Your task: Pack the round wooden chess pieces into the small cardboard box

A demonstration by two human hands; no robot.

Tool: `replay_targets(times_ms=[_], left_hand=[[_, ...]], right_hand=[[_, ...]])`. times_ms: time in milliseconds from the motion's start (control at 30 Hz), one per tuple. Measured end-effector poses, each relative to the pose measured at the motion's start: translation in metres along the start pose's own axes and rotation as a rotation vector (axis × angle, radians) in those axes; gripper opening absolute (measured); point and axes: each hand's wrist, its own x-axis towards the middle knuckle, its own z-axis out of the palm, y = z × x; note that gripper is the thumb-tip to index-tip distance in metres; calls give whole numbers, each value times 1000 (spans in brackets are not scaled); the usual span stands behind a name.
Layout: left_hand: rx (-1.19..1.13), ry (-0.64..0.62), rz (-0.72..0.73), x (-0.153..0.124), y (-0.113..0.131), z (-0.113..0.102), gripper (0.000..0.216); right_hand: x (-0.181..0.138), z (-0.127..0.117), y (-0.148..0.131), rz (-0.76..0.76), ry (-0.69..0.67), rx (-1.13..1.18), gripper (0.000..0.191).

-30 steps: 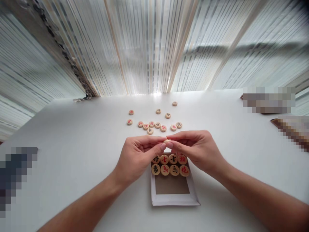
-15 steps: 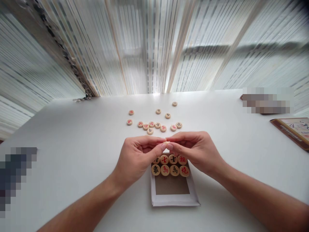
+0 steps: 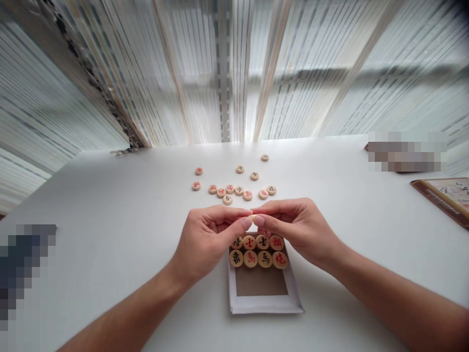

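Between the thumbs and fingertips of my left hand [image 3: 210, 230] and my right hand [image 3: 293, 227] is a pale wooden Chinese chess piece [image 3: 252, 217]. Both hands pinch it, and only its edge shows. Just below the hands lies an open white cardboard box [image 3: 266, 305] with a brown bottom. Two visible rows of round pieces with red and black characters fill its far part, including a red-marked piece [image 3: 280, 259] at the right. My fingers hide whatever lies farther up in the box. The near part shows bare brown bottom.
Several loose chess pieces [image 3: 229, 188] lie scattered on the white table [image 3: 146, 195] beyond my hands. A brown printed box lid [image 3: 439, 198] lies at the right edge. Blurred-out items sit at far left and upper right. Striped string curtains [image 3: 234, 73] hang behind the table.
My right hand has shifted very slightly around the piece. Both hands still pinch it above the box, and the other pieces stay in place.
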Motion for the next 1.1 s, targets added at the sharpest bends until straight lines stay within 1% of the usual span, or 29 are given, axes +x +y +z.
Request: replay_targets(times_ms=[133, 333, 500, 867, 1100], left_hand=[[19, 6, -10, 0, 0, -1, 16], [11, 1, -18, 0, 1, -3, 16], [20, -9, -20, 1, 3, -1, 15], [-36, -44, -43, 2, 5, -1, 15], [-4, -14, -58, 1, 0, -2, 18]], right_hand=[[0, -1, -1, 5, -3, -15, 29], [-1, -5, 1, 13, -15, -66, 32], [0, -6, 2, 30, -25, -66, 29], [0, -5, 1, 68, -32, -40, 23], [-1, -1, 0, 21, 8, -67, 32]])
